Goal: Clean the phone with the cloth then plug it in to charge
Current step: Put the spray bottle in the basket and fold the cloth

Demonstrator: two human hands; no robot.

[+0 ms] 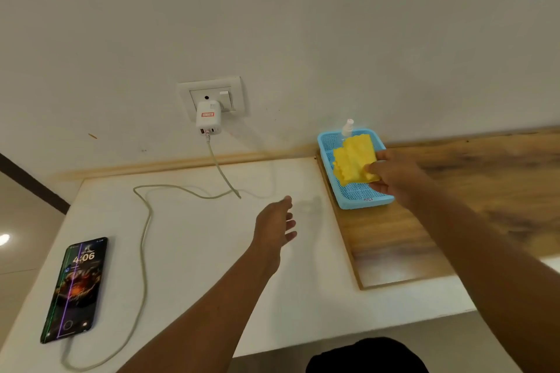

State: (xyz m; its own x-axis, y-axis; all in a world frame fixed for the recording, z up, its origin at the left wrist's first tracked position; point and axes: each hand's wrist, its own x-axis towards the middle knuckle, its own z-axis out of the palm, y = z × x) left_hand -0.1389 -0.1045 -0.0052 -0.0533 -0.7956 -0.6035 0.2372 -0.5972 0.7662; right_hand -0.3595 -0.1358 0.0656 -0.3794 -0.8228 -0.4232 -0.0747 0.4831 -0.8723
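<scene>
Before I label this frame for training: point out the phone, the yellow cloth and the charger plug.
phone (pixel 74 289), head view, middle of its lit screen.
yellow cloth (pixel 353 157), head view, centre of the folded cloth in the basket.
charger plug (pixel 208 121), head view, white body at the wall socket.

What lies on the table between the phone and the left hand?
In the head view, only the charging cable crosses the white table between the phone and the left hand.

The white tabletop (pixel 212 251) lies bare between the looping cable (pixel 145 239) and the wooden board (pixel 394 239), giving broad passage there. The cable snakes from the wall charger (pixel 208 122) down to the phone (pixel 74 289) at the left edge, fencing that side. A blue basket (pixel 328 166) blocks the board's far corner.
</scene>
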